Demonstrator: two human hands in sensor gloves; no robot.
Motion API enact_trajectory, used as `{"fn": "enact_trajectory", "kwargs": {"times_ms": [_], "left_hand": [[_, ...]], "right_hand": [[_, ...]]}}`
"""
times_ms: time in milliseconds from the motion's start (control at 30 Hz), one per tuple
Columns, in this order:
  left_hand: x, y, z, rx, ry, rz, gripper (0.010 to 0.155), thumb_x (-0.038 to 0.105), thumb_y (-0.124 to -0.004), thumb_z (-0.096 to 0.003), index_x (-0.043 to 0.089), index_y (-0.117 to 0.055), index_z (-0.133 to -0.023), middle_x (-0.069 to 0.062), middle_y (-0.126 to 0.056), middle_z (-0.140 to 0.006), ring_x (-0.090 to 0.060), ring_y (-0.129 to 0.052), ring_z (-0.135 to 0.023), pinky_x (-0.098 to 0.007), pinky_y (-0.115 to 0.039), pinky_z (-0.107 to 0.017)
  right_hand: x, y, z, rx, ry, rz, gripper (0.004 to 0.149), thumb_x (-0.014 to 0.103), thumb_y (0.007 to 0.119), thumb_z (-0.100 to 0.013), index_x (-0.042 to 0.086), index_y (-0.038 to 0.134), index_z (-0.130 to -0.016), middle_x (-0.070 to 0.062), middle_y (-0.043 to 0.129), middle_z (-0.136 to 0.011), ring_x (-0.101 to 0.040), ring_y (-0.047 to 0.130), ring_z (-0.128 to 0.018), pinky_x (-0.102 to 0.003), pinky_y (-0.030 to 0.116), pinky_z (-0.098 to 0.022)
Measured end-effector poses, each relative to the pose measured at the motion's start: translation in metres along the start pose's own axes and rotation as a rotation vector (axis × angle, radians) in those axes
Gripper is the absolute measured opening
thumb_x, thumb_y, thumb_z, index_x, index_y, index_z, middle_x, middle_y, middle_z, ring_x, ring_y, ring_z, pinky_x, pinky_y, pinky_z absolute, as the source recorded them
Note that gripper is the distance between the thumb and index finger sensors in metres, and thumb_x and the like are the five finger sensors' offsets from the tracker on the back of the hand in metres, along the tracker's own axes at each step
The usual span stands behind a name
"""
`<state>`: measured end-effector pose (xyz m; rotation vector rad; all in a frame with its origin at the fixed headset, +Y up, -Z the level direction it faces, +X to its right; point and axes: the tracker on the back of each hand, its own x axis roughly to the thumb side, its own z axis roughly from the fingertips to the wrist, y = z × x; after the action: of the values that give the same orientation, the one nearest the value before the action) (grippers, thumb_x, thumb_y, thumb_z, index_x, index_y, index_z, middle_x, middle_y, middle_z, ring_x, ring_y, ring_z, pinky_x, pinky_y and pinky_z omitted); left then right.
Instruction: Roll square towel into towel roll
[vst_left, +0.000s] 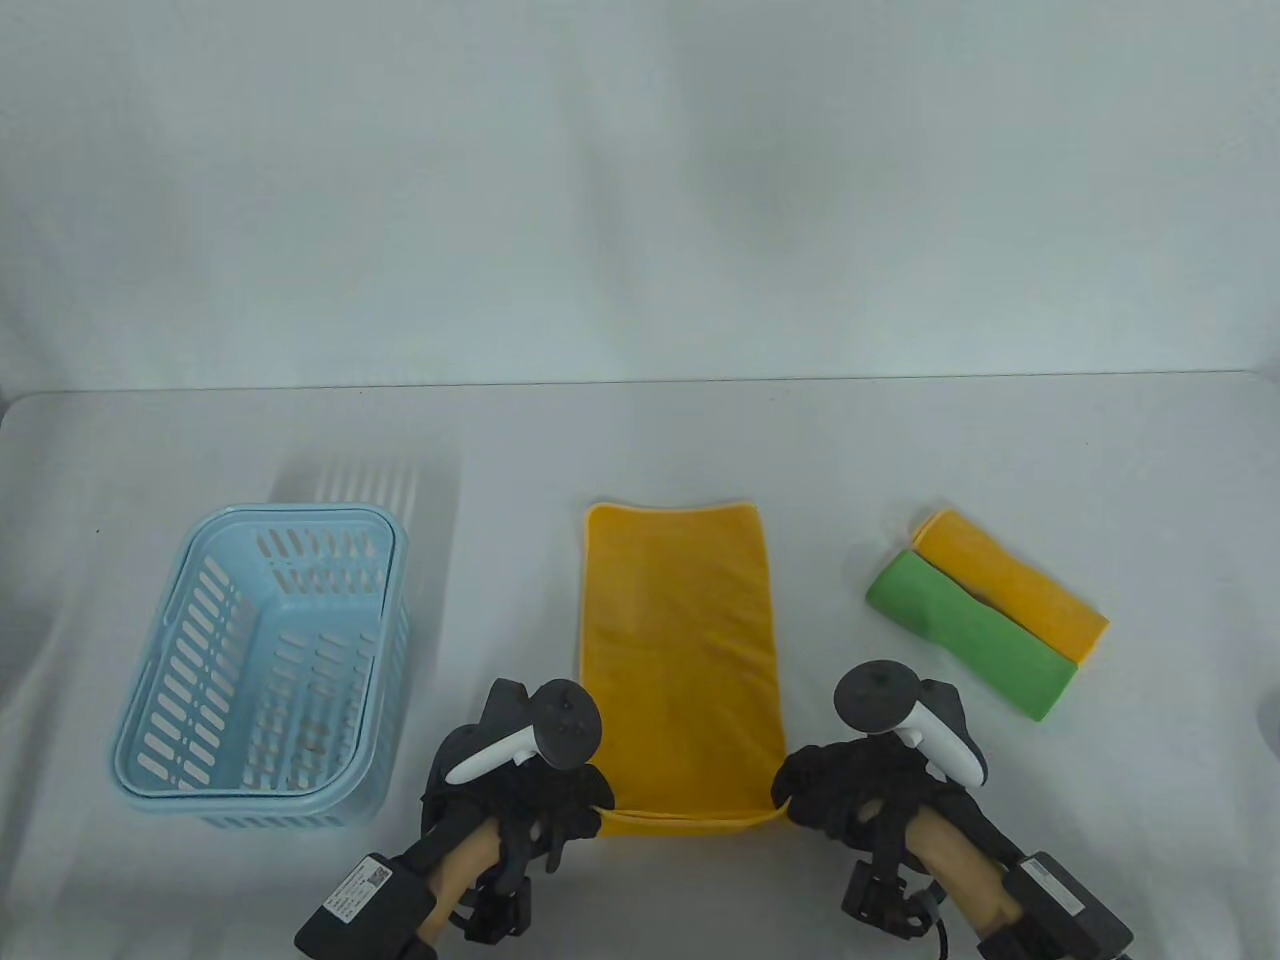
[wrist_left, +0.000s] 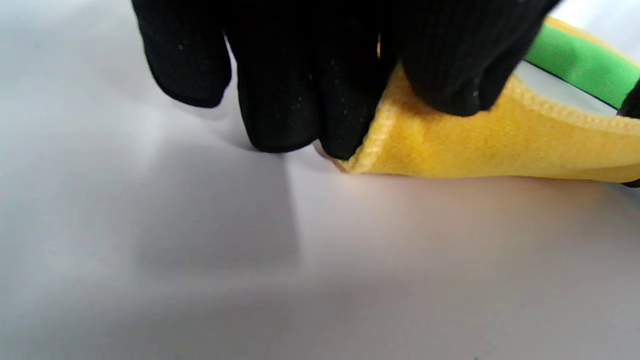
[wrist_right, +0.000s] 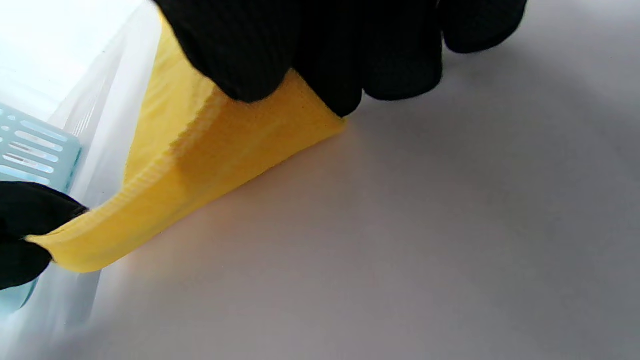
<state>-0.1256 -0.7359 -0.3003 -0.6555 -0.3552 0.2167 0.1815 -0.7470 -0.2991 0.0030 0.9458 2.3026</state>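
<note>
1. Table (vst_left: 1000, 450): a blue basket (vst_left: 180, 720) is set at the left, two folded cloths (vst_left: 985, 625) at the right.
2. Yellow towel (vst_left: 680, 640): laid flat at centre, long axis running away from the hands, near edge lifted.
3. Left hand (vst_left: 520, 800): the near-left corner is pinched.
4. Right hand (vst_left: 850, 795): the near-right corner is pinched; both hands are judged equally near.

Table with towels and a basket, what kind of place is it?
Probably a test bench for recording hand work: bare white table, plain wall, trackers on both gloved hands, left hand and right hand, holding a yellow towel.
</note>
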Motion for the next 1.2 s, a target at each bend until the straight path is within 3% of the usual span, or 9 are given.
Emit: {"fn": "enact_trajectory", "kwargs": {"times_ms": [200,300,633,1033,1200], "left_hand": [[-0.012,0.005,-0.009,0.011,0.061,0.114,0.045,0.042,-0.08,-0.0393,0.031,-0.088,-0.083,0.004,-0.094,-0.082,-0.027,-0.096,-0.075,-0.052,-0.073,-0.065],[-0.016,0.006,-0.014,0.068,0.118,0.137,0.045,0.045,-0.079,-0.0389,0.031,-0.087,-0.082,0.005,-0.094,-0.079,-0.025,-0.098,-0.071,-0.051,-0.074,-0.064],[-0.007,0.002,-0.021,0.231,0.263,-0.058,0.047,0.055,-0.079,-0.0354,0.034,-0.085,-0.077,0.009,-0.093,-0.073,-0.018,-0.098,-0.061,-0.049,-0.074,-0.065],[-0.018,0.006,-0.017,0.274,0.297,-0.029,0.056,0.056,-0.077,-0.0359,0.033,-0.081,-0.087,0.007,-0.091,-0.08,-0.02,-0.097,-0.065,-0.05,-0.073,-0.065],[-0.02,0.011,-0.011,0.305,0.291,-0.027,0.066,0.061,-0.076,-0.0334,0.032,-0.078,-0.093,0.006,-0.09,-0.086,-0.022,-0.097,-0.071,-0.051,-0.074,-0.066]], "right_hand": [[-0.009,-0.008,-0.007,-0.094,0.06,-0.098,0.041,0.035,0.081,-0.036,0.029,0.078,-0.077,0.001,0.088,-0.079,-0.03,0.088,-0.071,-0.053,0.07,-0.058],[-0.009,-0.01,-0.01,-0.178,0.076,-0.098,0.041,0.036,0.081,-0.036,0.028,0.078,-0.077,0.0,0.09,-0.076,-0.029,0.089,-0.067,-0.052,0.071,-0.055],[0.0,-0.002,-0.015,-0.333,0.157,0.094,0.043,0.041,0.082,-0.035,0.027,0.079,-0.075,0.002,0.093,-0.062,-0.024,0.092,-0.053,-0.049,0.074,-0.049],[-0.006,-0.011,-0.009,-0.349,0.152,0.053,0.054,0.046,0.083,-0.032,0.028,0.075,-0.082,0.001,0.09,-0.073,-0.027,0.091,-0.061,-0.052,0.073,-0.054],[-0.006,-0.014,-0.004,-0.365,0.135,0.031,0.059,0.047,0.083,-0.032,0.028,0.072,-0.086,0.0,0.088,-0.08,-0.029,0.09,-0.067,-0.054,0.071,-0.056]]}}
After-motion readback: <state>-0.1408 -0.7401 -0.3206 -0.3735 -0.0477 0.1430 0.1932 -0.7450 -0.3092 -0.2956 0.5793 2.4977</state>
